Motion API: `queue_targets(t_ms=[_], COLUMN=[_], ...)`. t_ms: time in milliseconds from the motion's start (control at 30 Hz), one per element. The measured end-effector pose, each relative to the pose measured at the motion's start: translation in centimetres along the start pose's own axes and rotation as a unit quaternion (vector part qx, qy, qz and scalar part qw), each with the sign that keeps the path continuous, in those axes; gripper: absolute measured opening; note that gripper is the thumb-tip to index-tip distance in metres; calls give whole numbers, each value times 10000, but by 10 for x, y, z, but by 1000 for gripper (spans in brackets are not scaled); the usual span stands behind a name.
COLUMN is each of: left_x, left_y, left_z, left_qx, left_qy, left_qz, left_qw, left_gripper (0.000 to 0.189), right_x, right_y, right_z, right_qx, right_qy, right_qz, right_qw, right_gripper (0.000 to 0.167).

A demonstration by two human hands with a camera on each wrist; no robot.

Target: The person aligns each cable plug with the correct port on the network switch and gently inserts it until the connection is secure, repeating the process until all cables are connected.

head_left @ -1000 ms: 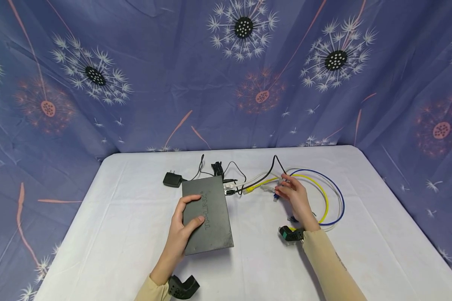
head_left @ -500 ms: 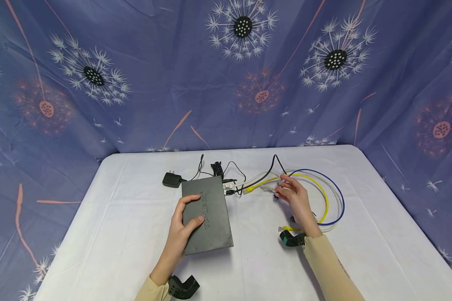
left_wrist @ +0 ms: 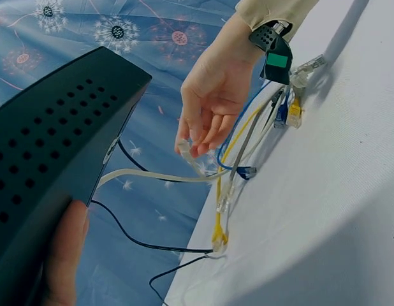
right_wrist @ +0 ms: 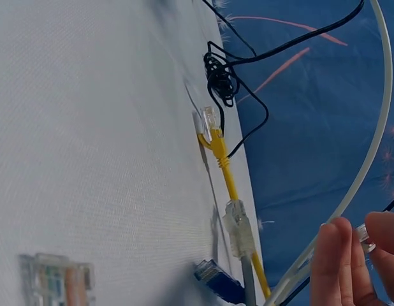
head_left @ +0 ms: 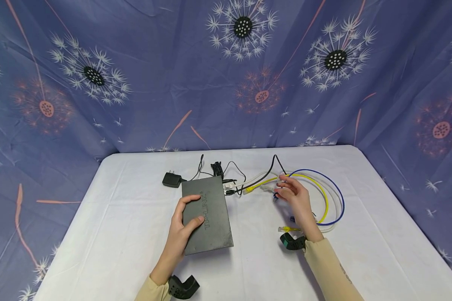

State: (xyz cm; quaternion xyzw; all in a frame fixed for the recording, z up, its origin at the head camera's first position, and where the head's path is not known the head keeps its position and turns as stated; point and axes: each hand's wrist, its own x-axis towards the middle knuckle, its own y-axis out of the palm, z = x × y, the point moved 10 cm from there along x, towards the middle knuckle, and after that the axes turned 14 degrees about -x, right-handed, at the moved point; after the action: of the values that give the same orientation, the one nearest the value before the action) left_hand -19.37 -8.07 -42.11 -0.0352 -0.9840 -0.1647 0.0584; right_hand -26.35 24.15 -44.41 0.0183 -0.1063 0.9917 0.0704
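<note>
My left hand (head_left: 188, 221) grips a dark grey TP-LINK network switch (head_left: 214, 217), thumb across its embossed top; in the left wrist view its vented side (left_wrist: 50, 140) shows. A white cable (left_wrist: 152, 175) and a black cable (head_left: 261, 179) run from plugs at the switch's right side toward my right hand (head_left: 295, 198). Between thumb and fingers, that hand pinches a clear network cable plug (right_wrist: 366, 237) on a whitish lead. Below it lie a blue plug (right_wrist: 219, 280), a grey cable's clear plug (right_wrist: 238, 229) and a yellow plug (right_wrist: 216, 143).
Looped blue (head_left: 342, 202) and yellow (head_left: 325, 196) network cables lie right of centre on the white-covered table (head_left: 116, 217). A black power adapter (head_left: 172, 179) sits behind the switch at left, beside a bundled black cord (head_left: 217, 168). A patterned curtain (head_left: 154, 83) hangs behind.
My right hand has shifted very slightly, with its wrist a little lower, uncovering more of the near yellow plug. The left hand and the switch stay almost in place.
</note>
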Motion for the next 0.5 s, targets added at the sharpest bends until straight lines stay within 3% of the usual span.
queue_targets(t_ms=[500], left_x=[2], left_y=[0], left_z=[3], left_qx=[19], left_qy=[-81], left_qz=[1], left_qw=[10000], left_gripper=[50], right_x=[-11], right_y=[-6], right_z=[23], right_qx=[-347], right_qy=[-584], right_qz=[-439], right_qw=[9967], right_gripper=[29])
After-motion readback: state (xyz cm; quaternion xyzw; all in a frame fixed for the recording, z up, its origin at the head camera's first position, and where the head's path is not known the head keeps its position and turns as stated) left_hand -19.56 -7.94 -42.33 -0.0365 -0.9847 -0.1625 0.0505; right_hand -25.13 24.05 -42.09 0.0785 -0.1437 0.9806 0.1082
